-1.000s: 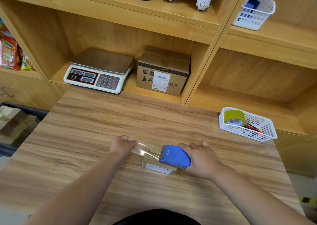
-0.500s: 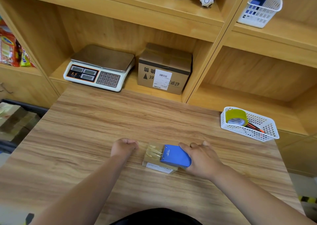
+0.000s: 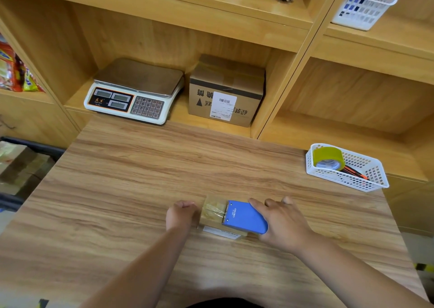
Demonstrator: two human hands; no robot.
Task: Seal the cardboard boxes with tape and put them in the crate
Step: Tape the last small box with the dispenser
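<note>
Wood-grain table [image 3: 164, 166] set against open shelves; scale [image 3: 133, 91] at 11 o'clock and a labelled carton [image 3: 225, 91] at 12 sit in the bay just past the far edge. White basket [image 3: 366, 178] at 3 o'clock holds a spare roll [image 3: 327, 157]. Crate [image 3: 35, 143] shows at 9 o'clock, off the table's left side and lower, with what look like boxes inside, blurred. Task box [image 3: 211, 218] lies flat at 6 o'clock, near the front edge. Right hand [image 3: 284, 225] is wrapped round the blue dispenser [image 3: 244, 216], which rests on the right half of the box top, blade end facing left. Clear tape [image 3: 213, 208] lies along the top from the blade toward the left end. Left hand [image 3: 179, 216] is against that left end, fingers curled, knuckles up; I cannot tell whether it pinches the tape tail or only braces the box. Hands apart, one at each end. My read: sealing is in hand, with the strip laid over part of the top and not yet cut. Next move calls for the right hand to draw the dispenser over the right end, tip the blade in and tear, while the left holds firm so the light box does not slide. After that, smooth the tape down and carry the box to 9 o'clock.
</note>
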